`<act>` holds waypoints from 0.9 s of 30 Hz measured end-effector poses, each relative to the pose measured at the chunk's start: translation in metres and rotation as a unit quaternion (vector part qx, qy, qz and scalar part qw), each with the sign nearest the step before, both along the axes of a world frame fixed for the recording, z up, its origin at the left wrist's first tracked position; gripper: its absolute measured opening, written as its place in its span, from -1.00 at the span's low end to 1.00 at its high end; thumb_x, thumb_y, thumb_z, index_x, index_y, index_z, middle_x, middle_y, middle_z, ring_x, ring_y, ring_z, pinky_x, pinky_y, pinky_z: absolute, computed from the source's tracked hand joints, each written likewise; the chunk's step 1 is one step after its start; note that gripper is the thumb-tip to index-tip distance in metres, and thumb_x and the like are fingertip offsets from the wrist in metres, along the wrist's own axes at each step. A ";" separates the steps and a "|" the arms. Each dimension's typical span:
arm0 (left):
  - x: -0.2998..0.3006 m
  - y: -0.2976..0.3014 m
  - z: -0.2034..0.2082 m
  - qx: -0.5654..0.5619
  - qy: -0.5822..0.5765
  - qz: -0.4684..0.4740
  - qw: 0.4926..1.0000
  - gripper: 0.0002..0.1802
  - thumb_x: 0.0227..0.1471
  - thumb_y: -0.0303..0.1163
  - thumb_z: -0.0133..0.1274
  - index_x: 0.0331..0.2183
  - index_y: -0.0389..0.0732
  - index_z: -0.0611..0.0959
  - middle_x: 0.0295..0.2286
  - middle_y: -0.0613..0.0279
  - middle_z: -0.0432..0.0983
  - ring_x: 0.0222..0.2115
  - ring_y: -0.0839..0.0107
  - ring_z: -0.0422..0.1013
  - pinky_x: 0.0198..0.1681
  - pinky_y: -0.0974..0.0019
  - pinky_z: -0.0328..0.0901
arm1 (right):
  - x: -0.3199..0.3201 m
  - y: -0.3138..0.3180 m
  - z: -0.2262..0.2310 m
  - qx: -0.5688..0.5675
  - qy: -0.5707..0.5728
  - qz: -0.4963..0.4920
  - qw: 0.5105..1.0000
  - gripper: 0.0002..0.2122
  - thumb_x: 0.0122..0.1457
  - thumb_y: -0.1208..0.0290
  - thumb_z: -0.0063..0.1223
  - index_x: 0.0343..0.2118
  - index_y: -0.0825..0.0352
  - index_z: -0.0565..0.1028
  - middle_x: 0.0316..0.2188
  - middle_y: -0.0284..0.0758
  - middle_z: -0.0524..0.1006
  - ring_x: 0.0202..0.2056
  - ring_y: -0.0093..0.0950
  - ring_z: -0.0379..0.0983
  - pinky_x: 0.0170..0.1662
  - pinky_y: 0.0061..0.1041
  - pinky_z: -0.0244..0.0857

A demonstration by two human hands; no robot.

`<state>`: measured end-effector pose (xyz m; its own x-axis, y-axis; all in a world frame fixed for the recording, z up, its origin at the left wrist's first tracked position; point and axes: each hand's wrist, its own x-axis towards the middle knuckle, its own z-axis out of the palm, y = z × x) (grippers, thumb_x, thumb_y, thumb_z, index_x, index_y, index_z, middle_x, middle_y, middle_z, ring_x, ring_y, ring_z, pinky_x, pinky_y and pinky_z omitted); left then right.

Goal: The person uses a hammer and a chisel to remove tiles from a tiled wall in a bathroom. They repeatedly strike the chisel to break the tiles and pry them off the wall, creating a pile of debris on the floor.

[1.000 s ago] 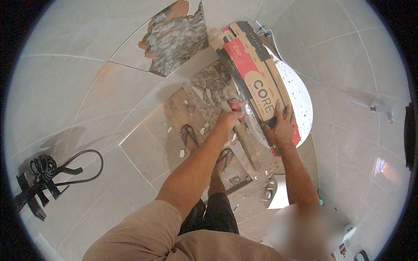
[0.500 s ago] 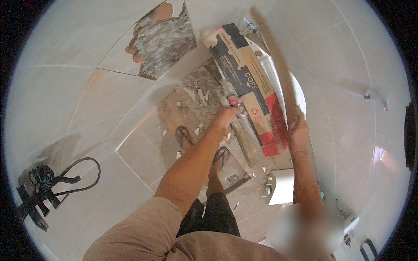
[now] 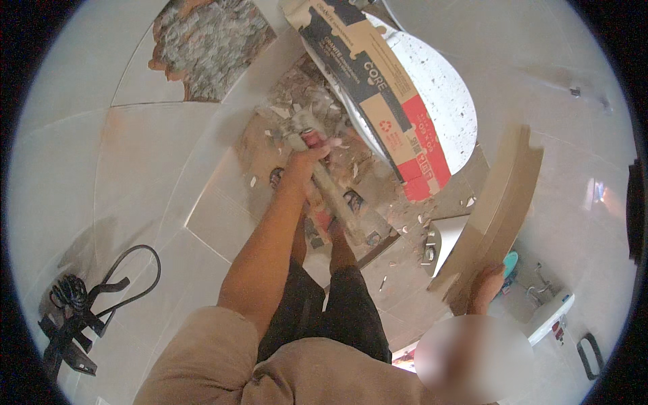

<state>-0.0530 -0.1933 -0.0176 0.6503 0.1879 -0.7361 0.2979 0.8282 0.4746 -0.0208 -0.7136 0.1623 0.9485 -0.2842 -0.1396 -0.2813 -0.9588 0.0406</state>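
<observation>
My left hand is closed around the upper part of a long, pale, dusty wooden handle. A red piece shows beside its fingers; the tool's kind cannot be made out. The handle slants down above my sandalled feet. My right hand grips the near end of a long folded cardboard strip, held up at the right. Ahead, a printed black, tan and red cardboard box piece lies over a white rounded fixture speckled with debris.
Rubble and broken tile cover the floor ahead. The left wall has a broken-out patch. A white appliance with knobs stands near the strip. Black cable and brackets sit left; a small sink is right.
My right hand has brought the cardboard strip right and toward me, off the white fixture. My left hand has moved left with the wooden handle, away from the printed cardboard. The view has shifted.
</observation>
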 end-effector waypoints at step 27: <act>-0.094 -0.065 -0.155 -0.006 0.226 -0.061 0.972 -0.66 0.06 -0.27 0.30 -0.16 -0.16 0.59 -0.35 0.23 0.54 -0.35 0.29 0.51 -0.34 0.17 0.44 | -0.095 0.233 -0.278 0.213 0.186 0.487 0.827 -0.52 0.11 0.50 0.08 0.15 0.43 0.40 0.12 0.00 0.46 0.06 -0.05 0.45 0.07 -0.14 0.37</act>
<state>-0.1473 -0.2579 -0.1730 0.2762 0.1196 -0.9536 0.5699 0.7786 0.2627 -0.1162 -0.4810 -0.1154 0.5677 0.7382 -0.3644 0.5877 -0.6734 -0.4485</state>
